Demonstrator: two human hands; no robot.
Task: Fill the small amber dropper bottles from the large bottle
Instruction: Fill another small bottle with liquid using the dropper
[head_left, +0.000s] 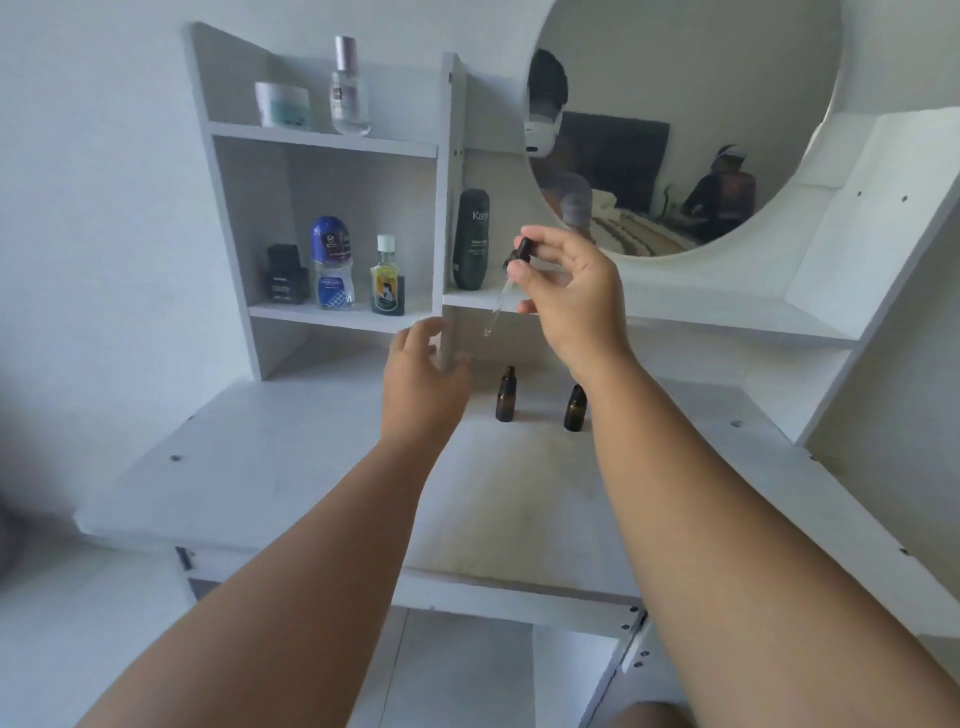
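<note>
Bare forearms (322, 545) stretch over the white bench (260, 467): left hand (423, 387) loosely open, empty, at nine o'clock of two small amber bottles (505, 397); right hand (571, 291) at twelve o'clock pinches a light, breakable glass dropper (496, 306) by its black cap (523, 248), likely the safest hold.

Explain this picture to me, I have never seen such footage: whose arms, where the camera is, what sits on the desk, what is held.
No machine here: these are a person's bare arms, filmed by one camera worn on the head, looking forward and down. The right hand pinches a dropper, glass tip pointing down. The left hand holds nothing, fingers relaxed. A small amber bottle and a second amber bottle stand on the desk. Toiletries sit on the shelves; a round mirror is above.
</note>
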